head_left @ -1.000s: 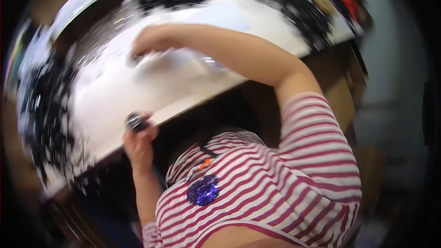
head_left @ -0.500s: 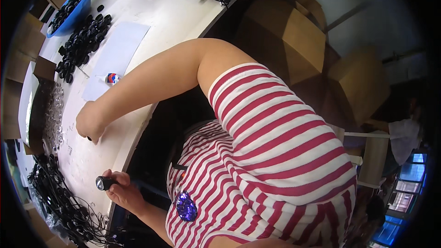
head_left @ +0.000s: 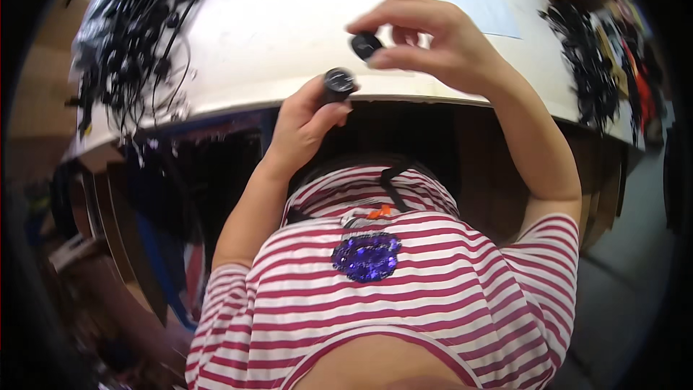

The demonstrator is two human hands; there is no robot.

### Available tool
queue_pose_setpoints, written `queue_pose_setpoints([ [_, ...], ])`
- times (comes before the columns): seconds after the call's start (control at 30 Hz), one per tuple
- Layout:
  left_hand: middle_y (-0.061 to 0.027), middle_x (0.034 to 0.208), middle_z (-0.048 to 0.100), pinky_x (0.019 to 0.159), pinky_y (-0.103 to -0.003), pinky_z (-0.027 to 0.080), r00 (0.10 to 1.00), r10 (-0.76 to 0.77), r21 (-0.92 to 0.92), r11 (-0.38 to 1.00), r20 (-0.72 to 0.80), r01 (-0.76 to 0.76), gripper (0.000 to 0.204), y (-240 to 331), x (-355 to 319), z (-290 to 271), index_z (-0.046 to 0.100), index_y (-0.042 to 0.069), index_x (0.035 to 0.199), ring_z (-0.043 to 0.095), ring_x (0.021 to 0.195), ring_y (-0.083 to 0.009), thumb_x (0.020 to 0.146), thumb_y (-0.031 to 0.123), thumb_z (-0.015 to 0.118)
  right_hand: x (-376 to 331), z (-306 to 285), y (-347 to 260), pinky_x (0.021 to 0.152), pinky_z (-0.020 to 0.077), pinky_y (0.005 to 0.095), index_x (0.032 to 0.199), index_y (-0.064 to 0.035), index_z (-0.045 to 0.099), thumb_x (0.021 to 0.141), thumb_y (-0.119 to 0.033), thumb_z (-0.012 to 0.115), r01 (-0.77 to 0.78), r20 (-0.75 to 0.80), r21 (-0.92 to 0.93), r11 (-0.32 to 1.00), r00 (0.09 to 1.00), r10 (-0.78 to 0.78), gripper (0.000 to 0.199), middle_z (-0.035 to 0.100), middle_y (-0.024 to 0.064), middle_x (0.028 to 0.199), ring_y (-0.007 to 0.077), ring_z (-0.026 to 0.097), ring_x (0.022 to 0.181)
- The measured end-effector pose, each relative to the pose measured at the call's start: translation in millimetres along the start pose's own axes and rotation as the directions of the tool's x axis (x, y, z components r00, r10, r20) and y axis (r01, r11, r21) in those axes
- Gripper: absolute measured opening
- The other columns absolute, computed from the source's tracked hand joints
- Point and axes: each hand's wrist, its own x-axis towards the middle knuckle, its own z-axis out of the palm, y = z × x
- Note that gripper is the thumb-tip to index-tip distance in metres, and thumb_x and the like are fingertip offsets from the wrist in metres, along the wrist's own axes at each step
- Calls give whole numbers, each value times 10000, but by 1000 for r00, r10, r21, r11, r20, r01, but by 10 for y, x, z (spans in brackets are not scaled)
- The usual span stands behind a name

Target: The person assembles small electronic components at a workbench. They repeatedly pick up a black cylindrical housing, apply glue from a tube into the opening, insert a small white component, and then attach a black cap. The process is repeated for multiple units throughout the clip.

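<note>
Small black round cap (head_left: 366, 45) pinched in right hand (head_left: 433, 43) fingertips, black cylindrical part (head_left: 337, 84) gripped in left hand (head_left: 307, 126) fist just below-left, both held over white table edge (head_left: 238, 94)

Black cylinder (head_left: 338, 84): we see only its top end; the left hand (head_left: 307, 126) wraps the rest.
Black cap (head_left: 365, 45): partly covered by right hand (head_left: 426, 40) fingertips.
Cable heap (head_left: 137, 25): blurred, single pieces indistinguishable.
Tabletop (head_left: 289, 43): far side cut off by the picture's edge.
</note>
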Motion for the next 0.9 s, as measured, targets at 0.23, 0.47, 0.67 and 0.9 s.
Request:
queue_pose_setpoints([
  [0.23, 11, 751, 545, 613, -200, 409, 998, 34, 50, 998, 60, -37, 135, -30, -8, 66, 557, 24, 939, 483, 667, -66, 821, 88, 569, -120, 164, -86, 562, 412, 224, 1047, -86, 622, 713, -49, 678, 97, 76, -62, 993, 993, -92, 341, 602, 51, 933, 119, 533, 716],
  [0.47, 15, 736, 542, 614, -199, 414, 990, 18, 0, 1000, 141, -18, 169, 2, -35, 88, 559, 22, 970, 484, 653, -67, 819, 93, 585, -169, 173, -171, 547, 418, 237, 1044, -92, 617, 706, -63, 687, 84, 127, -123, 989, 990, -69, 346, 596, 50, 906, 128, 524, 669],
  [0.67, 6, 742, 557, 615, -198, 420, 1000, 1, 173, 985, 8, -3, 173, 85, -70, 255, 574, 24, 963, 493, 660, -65, 811, 102, 602, -253, 157, -337, 557, 440, 276, 1016, -93, 609, 702, -181, 695, -179, 117, -424, 888, 961, 249, 337, 589, 74, 836, 178, 538, 635],
  [0.9, 25, 717, 545, 553, -178, 393, 995, -19, 122, 992, 95, 7, 149, 120, 4, 207, 580, 17, 917, 462, 617, -40, 783, 73, 611, -312, 189, -210, 526, 438, 274, 906, -60, 602, 685, -289, 711, 34, 11, -181, 983, 999, -33, 336, 583, 60, 689, 185, 539, 554],
])
